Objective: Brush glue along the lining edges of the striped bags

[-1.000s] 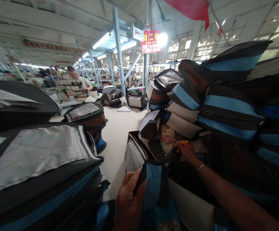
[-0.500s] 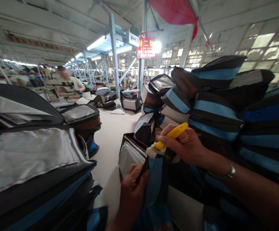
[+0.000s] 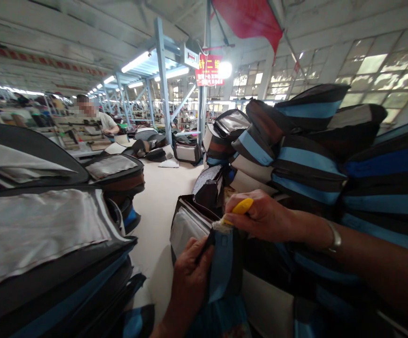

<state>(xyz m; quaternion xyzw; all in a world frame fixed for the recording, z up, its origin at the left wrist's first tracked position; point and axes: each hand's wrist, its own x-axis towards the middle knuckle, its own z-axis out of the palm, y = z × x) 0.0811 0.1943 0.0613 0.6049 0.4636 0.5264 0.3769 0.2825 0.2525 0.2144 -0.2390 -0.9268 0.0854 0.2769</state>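
My left hand (image 3: 188, 274) grips the edge of a black bag piece with a light blue stripe (image 3: 223, 263), held upright in front of me. My right hand (image 3: 260, 217) holds a yellow-handled brush (image 3: 241, 207), and its pale bristle tip (image 3: 220, 226) rests on the top edge of the blue stripe. A bracelet sits on my right wrist. The lower end of the bag piece is hidden below the frame.
Stacks of black, brown and blue bag panels (image 3: 312, 155) rise on the right; grey-lined panels (image 3: 42, 230) pile up on the left. A pale table surface (image 3: 161, 197) runs between them. A person in a white shirt (image 3: 101, 123) sits far left.
My right hand picked the yellow brush up from the container farther back, carried it toward me and lowered its tip onto the striped piece. The left hand kept its grip.
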